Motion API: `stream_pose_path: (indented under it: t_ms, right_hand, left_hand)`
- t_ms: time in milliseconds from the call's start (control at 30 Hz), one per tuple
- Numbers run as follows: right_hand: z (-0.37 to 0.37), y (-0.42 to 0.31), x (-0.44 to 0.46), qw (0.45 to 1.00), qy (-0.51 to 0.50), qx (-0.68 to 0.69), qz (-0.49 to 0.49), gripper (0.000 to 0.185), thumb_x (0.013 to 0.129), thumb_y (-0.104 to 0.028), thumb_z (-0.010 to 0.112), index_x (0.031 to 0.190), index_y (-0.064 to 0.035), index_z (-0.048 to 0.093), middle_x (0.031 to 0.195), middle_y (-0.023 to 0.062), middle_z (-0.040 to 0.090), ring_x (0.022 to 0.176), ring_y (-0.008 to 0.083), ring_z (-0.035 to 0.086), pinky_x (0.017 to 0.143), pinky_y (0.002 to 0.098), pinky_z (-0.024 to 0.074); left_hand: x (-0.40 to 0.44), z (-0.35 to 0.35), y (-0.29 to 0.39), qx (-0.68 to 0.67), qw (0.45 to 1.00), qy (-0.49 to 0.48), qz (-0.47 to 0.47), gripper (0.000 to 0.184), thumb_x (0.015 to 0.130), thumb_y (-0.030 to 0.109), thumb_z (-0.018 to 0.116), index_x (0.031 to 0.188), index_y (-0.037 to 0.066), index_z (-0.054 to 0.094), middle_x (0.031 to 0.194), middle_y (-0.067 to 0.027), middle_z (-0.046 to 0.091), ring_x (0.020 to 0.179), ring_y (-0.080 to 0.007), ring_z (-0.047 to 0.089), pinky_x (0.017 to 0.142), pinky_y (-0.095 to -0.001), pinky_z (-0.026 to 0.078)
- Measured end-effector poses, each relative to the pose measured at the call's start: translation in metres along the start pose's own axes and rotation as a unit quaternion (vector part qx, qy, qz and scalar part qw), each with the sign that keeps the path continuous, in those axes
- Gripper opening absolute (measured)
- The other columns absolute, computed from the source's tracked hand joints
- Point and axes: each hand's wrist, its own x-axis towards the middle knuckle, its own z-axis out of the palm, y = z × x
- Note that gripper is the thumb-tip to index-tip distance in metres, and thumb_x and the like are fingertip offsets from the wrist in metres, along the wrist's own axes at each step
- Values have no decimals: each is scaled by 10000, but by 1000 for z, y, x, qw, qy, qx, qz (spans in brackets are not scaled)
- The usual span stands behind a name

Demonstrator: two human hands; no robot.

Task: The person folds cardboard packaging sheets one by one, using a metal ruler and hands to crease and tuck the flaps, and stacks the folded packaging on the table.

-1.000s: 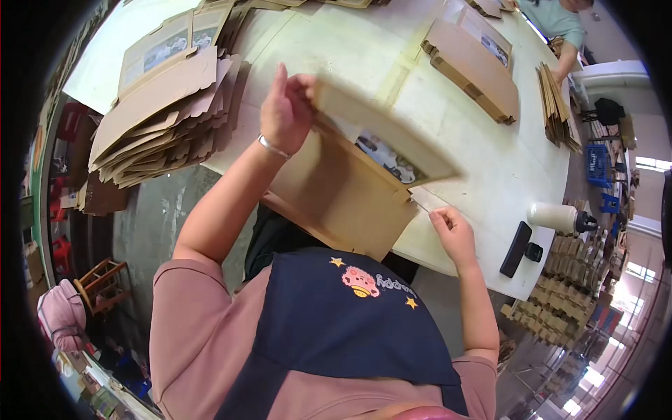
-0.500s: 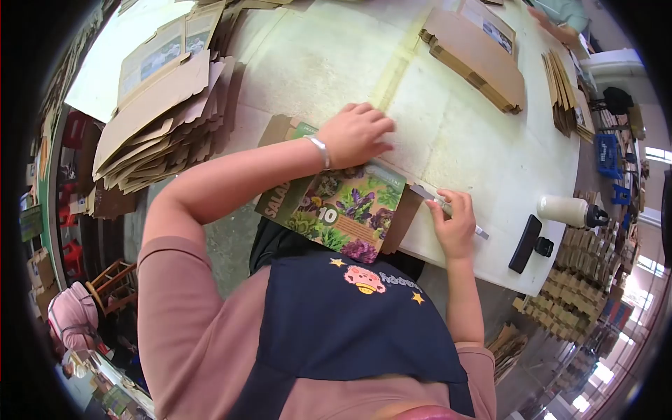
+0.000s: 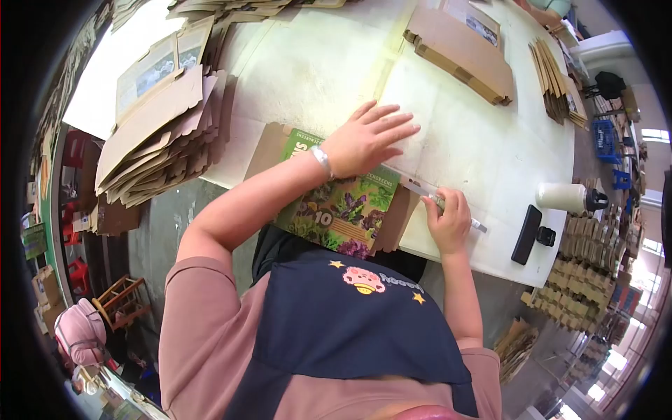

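Note:
A flattened printed cardboard box [image 3: 360, 217] with salad leaves and a "10" on it lies at the table's near edge, partly over it. My left hand [image 3: 367, 140] is over its far edge, fingers stretched out and spread. Whether the palm presses on the card I cannot tell. The left forearm hides part of the print. To the right, my right hand [image 3: 450, 220] grips a utility knife [image 3: 479, 225], its blade end towards the box's brown right flap [image 3: 399, 215].
A tall stack of flat cartons [image 3: 157, 133] stands at the left of the white table [image 3: 483, 154]. More cartons [image 3: 462, 52] lie at the far right. A white bottle [image 3: 560, 196] and a black phone [image 3: 526, 234] are near the right edge. Another person's arm [image 3: 542, 14] shows at the back.
My left hand has opened, its fingers spreading and reaching further right. The box has turned slightly and shows more of its green left part. My right hand keeps hold of the utility knife.

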Motion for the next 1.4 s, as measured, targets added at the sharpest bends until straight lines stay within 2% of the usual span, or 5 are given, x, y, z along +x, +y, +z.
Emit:
stream_pose_path:
  t_ms: [433,767,1067,1200,1400]
  right_hand:
    - [-21,2,4,957,-114,157,216,215,1034,-238,658,952,-39,650,742,124,646,620,264,601,596,364,484]
    - [-14,20,22,988,8,58,142,240,1067,-262,607,959,-55,660,756,77,662,648,203,599,618,332,475]
    - [1,38,3,996,7,-22,86,173,1047,-200,619,955,-60,661,870,105,712,777,326,682,662,417,534]
    - [2,42,3,996,3,-28,81,163,1042,-183,621,954,-52,660,883,113,706,806,338,683,678,429,537]
    - [-1,39,4,997,13,-17,73,168,1043,-176,614,944,-48,661,884,121,698,802,341,678,677,431,532]
  left_hand:
    - [-52,-108,61,165,964,-109,179,473,950,309,566,1413,232,623,1486,-28,585,1385,-292,532,1161,-564,411]
    - [-88,-257,3,473,870,2,-141,344,902,255,684,1232,164,714,1278,-61,719,1158,-266,685,1047,-447,518]
    - [-210,-342,-80,13,803,-132,-581,729,1070,632,358,1071,67,820,1167,-127,773,1182,-303,675,1048,-373,491]
    - [-185,-331,-101,277,740,-144,-596,943,793,604,814,1556,163,477,1615,-172,433,1395,-377,514,1150,-440,432]
    - [-246,-281,-161,268,772,-186,-546,988,811,650,755,1643,349,314,1760,-102,89,1607,-404,62,1268,-599,133]
